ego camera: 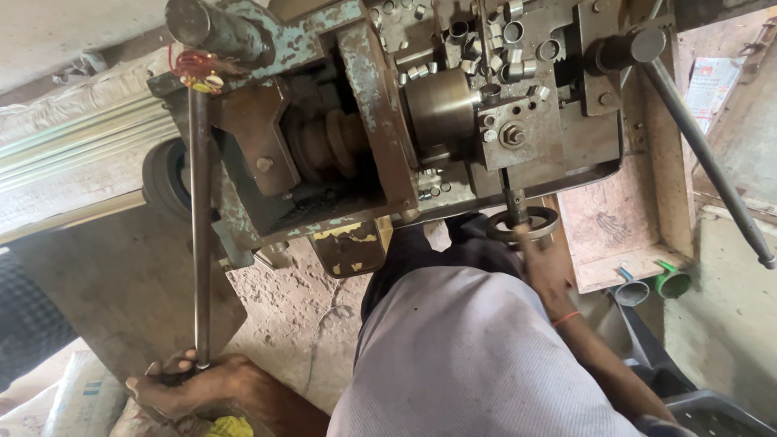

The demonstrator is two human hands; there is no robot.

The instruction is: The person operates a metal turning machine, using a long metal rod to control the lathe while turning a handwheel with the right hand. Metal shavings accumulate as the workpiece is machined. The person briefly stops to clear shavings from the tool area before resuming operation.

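We've got our left hand [190,384] clamped round the low end of the long steel lever rod [199,235] for leverage, right hand [541,252] gripping the small handwheel [523,225] just under the lathe's cross-slide [518,121], w/ cut metal rings [506,53] piled beyond.
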